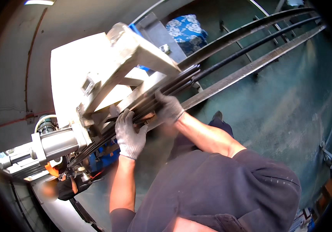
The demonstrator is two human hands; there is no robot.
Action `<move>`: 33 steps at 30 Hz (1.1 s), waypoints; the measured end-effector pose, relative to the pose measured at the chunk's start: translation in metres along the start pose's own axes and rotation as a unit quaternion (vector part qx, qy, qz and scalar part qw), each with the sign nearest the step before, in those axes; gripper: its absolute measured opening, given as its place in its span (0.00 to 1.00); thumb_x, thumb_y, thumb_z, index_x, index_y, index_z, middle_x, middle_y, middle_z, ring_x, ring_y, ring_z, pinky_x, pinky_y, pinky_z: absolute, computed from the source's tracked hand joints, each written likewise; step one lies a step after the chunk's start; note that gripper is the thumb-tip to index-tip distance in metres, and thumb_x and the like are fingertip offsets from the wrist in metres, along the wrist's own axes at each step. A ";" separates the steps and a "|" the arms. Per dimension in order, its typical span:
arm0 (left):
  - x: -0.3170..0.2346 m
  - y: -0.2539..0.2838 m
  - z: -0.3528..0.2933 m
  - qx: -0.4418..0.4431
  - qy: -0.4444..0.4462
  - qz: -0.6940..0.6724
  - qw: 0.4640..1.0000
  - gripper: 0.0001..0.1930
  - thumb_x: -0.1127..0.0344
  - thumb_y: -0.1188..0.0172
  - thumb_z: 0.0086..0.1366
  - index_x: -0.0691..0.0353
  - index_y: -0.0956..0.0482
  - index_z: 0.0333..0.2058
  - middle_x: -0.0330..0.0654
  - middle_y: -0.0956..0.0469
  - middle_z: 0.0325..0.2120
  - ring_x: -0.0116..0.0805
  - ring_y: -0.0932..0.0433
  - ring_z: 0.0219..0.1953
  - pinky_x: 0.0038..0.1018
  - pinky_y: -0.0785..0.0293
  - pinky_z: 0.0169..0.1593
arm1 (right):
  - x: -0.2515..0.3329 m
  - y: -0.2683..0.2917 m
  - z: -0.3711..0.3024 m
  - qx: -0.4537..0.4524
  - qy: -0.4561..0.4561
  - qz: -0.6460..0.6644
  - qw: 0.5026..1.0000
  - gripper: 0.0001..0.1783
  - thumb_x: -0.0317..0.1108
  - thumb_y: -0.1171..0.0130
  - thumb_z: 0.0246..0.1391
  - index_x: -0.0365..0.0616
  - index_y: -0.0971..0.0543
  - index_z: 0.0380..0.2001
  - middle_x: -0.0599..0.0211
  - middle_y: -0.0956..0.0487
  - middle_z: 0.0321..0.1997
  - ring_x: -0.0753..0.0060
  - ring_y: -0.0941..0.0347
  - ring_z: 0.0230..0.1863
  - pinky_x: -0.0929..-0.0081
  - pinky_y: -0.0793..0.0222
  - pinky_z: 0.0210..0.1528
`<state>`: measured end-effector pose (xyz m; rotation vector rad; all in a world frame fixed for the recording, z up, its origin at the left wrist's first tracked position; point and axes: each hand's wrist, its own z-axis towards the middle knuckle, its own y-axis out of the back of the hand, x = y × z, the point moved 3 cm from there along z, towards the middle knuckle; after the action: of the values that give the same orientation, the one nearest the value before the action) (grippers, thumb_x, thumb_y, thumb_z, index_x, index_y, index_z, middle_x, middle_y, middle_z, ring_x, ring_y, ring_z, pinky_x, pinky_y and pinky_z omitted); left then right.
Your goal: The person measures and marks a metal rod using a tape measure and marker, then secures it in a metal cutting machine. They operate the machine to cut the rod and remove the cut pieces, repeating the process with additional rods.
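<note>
At the white machine, both gloved hands, left and right, grip long steel bars above the green floor.

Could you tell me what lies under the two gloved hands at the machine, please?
A bundle of long dark metal rods runs under the left hand and right hand into the pale machine frame. The palms hide the grip.

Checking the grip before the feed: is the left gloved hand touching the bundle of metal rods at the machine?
Touching. The head view shows the left hand with its fingers curled over the rods where they enter the white machine; no gap shows.
</note>
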<state>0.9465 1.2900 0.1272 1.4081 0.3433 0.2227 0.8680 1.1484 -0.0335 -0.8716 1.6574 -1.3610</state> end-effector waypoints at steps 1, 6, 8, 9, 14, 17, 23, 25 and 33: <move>-0.008 -0.002 0.001 0.023 -0.012 0.017 0.999 0.40 0.64 0.18 0.57 0.67 0.23 0.67 0.61 0.22 0.70 0.68 0.26 0.73 0.58 0.31 0.78 | 0.019 0.002 -0.007 0.016 0.023 -0.001 1.000 0.22 0.47 0.35 0.80 0.37 0.16 0.60 0.55 0.12 0.58 0.54 0.17 0.66 0.52 0.28 0.80; -0.084 -0.041 0.061 0.044 -0.112 -0.020 0.993 0.39 0.66 0.19 0.57 0.67 0.25 0.66 0.62 0.23 0.70 0.70 0.23 0.69 0.59 0.27 0.74 | 0.154 -0.019 -0.050 -0.032 0.177 -0.035 0.983 0.18 0.42 0.27 0.73 0.42 0.14 0.55 0.56 0.11 0.52 0.44 0.13 0.59 0.43 0.18 0.70; -0.128 -0.070 0.098 -0.009 -0.152 -0.058 0.987 0.36 0.67 0.19 0.57 0.66 0.24 0.63 0.62 0.19 0.66 0.69 0.18 0.64 0.56 0.22 0.70 | 0.220 -0.030 -0.070 -0.046 0.204 -0.044 0.977 0.17 0.42 0.26 0.73 0.43 0.15 0.55 0.56 0.11 0.52 0.44 0.13 0.59 0.40 0.17 0.68; -0.154 -0.072 0.121 -0.008 -0.161 -0.065 0.985 0.38 0.66 0.18 0.58 0.66 0.24 0.67 0.62 0.17 0.64 0.67 0.17 0.63 0.53 0.20 0.69 | 0.253 -0.042 -0.078 -0.045 0.216 -0.037 0.975 0.17 0.42 0.26 0.73 0.43 0.15 0.55 0.56 0.12 0.51 0.45 0.13 0.59 0.40 0.16 0.68; -0.266 -0.090 0.201 0.096 -0.106 -0.070 0.987 0.47 0.63 0.17 0.57 0.64 0.26 0.75 0.61 0.16 0.63 0.63 0.17 0.66 0.52 0.20 0.70 | 0.393 -0.088 -0.122 -0.115 0.276 -0.042 0.953 0.09 0.35 0.30 0.71 0.39 0.14 0.45 0.57 0.11 0.38 0.57 0.11 0.40 0.54 0.11 0.52; -0.355 -0.102 0.258 0.148 -0.071 -0.070 0.984 0.38 0.59 0.18 0.55 0.61 0.22 0.64 0.61 0.11 0.51 0.65 0.11 0.54 0.54 0.14 0.59 | 0.487 -0.088 -0.134 -0.136 0.272 -0.036 0.952 0.06 0.30 0.30 0.68 0.39 0.14 0.43 0.58 0.11 0.37 0.57 0.10 0.39 0.54 0.08 0.52; -0.517 -0.131 0.361 0.203 -0.073 0.002 0.977 0.28 0.58 0.21 0.50 0.62 0.19 0.48 0.61 0.10 0.40 0.67 0.10 0.46 0.55 0.14 0.54 | 0.659 -0.107 -0.180 -0.161 0.304 -0.050 0.938 0.06 0.30 0.27 0.65 0.40 0.12 0.41 0.59 0.11 0.34 0.59 0.11 0.34 0.59 0.09 0.43; -0.573 -0.143 0.393 0.214 -0.086 -0.009 0.973 0.27 0.58 0.22 0.50 0.62 0.20 0.47 0.60 0.10 0.38 0.67 0.10 0.44 0.55 0.14 0.53 | 0.721 -0.115 -0.200 -0.199 0.325 -0.050 0.923 0.08 0.31 0.27 0.65 0.38 0.11 0.42 0.59 0.12 0.32 0.60 0.12 0.31 0.59 0.09 0.40; -0.795 -0.205 0.523 0.295 -0.134 -0.034 0.945 0.29 0.56 0.21 0.52 0.66 0.21 0.48 0.63 0.10 0.39 0.68 0.09 0.45 0.54 0.13 0.54 | 0.966 -0.141 -0.273 -0.276 0.362 -0.062 0.888 0.08 0.33 0.29 0.69 0.40 0.14 0.44 0.61 0.14 0.30 0.58 0.14 0.29 0.56 0.10 0.39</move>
<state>0.3870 0.4951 0.0718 1.9877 0.2389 -0.1455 0.2014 0.3849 -0.0187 -0.8305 2.7012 -1.4111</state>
